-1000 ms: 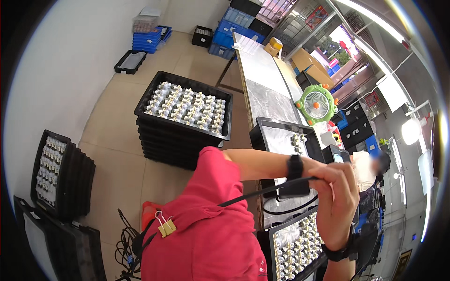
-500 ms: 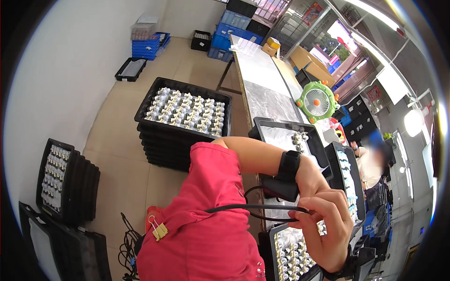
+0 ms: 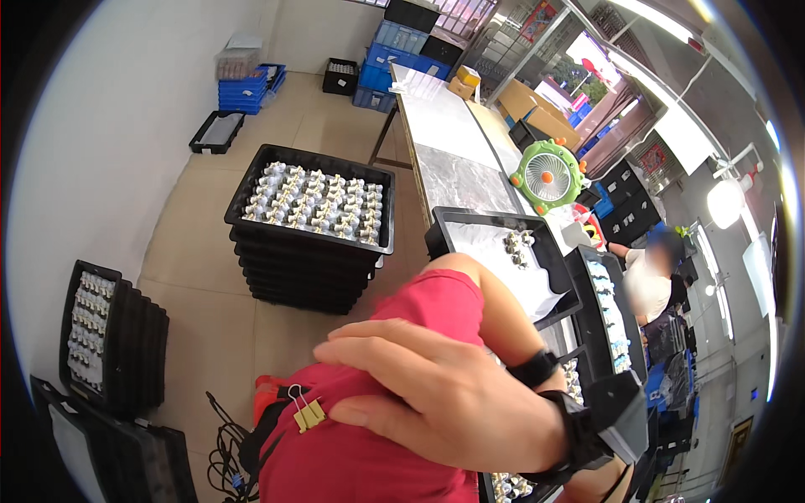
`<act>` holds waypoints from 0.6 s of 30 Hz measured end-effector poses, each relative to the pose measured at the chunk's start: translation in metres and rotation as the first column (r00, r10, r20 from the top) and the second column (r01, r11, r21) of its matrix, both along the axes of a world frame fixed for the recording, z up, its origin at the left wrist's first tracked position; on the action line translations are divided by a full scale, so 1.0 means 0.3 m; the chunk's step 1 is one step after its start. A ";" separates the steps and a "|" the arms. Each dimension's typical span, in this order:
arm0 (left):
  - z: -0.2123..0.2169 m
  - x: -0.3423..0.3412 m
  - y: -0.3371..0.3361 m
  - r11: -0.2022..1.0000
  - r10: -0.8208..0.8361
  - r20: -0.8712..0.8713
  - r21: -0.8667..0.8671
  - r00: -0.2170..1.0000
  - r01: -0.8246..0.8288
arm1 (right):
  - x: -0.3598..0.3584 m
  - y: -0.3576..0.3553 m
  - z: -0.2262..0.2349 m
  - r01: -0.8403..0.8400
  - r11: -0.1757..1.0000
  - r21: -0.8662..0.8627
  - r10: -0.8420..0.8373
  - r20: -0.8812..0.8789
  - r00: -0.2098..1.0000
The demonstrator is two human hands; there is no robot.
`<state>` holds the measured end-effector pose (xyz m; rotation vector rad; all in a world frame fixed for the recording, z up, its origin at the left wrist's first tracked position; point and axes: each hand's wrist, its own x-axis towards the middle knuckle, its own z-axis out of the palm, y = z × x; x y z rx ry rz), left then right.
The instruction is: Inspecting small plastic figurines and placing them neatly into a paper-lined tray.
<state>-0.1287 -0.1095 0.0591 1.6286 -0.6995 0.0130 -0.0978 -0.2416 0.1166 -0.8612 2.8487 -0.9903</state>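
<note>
My right hand (image 3: 461, 394) reaches across from the right over the red sleeve (image 3: 369, 461). Its fingers are stretched out and apart, resting on or just over the cloth. A gold binder clip (image 3: 309, 416) is fixed to the cloth beside the thumb. The right wrist carries a black strapped device (image 3: 599, 427). My left arm (image 3: 507, 323) extends to the right with a black wristband (image 3: 535, 367). Beyond the band, my left hand is mostly hidden behind the right hand and wrist, so its fingers do not show.
Stacked black trays (image 3: 310, 243) of small metal-and-white parts stand on the floor, with another stack (image 3: 113, 335) at left. A lined black tray (image 3: 503, 260) and a green fan (image 3: 549, 176) sit along the table (image 3: 461, 126). A person (image 3: 650, 272) is at the right. Cables (image 3: 225, 448) lie lower left.
My right hand has come left and nearer, onto the sleeve, and its fingers have opened. The black cable it pinched beside my left wrist is no longer seen there. The view has shifted slightly.
</note>
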 end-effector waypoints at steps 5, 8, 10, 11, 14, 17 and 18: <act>0.061 0.017 -0.070 0.995 -0.071 0.181 0.086 0.981 0.056 | -0.010 -0.051 0.044 -0.042 0.977 0.207 0.023 0.091 0.996; 0.065 0.012 -0.115 0.987 -0.128 0.291 0.130 0.948 0.093 | -0.041 -0.078 0.054 -0.209 0.917 0.340 0.142 0.213 0.967; 0.069 0.013 -0.142 0.979 -0.175 0.356 0.166 0.918 0.122 | -0.043 -0.095 0.033 -0.266 0.936 0.229 0.226 0.187 0.956; 0.079 0.021 -0.150 0.971 -0.212 0.379 0.190 0.901 0.148 | -0.037 -0.101 0.029 -0.313 0.943 0.117 0.295 0.145 0.944; 0.075 0.012 -0.196 0.955 -0.270 0.468 0.239 0.842 0.173 | -0.034 -0.139 0.059 -0.233 0.965 0.119 0.211 0.176 0.962; 0.057 0.002 -0.241 0.939 -0.323 0.550 0.284 0.770 0.191 | -0.053 -0.158 0.036 -0.241 0.963 0.121 0.215 0.195 0.957; 0.052 0.003 -0.253 0.932 -0.346 0.573 0.301 0.743 0.202 | -0.059 -0.162 0.026 -0.289 0.954 0.075 0.278 0.129 0.952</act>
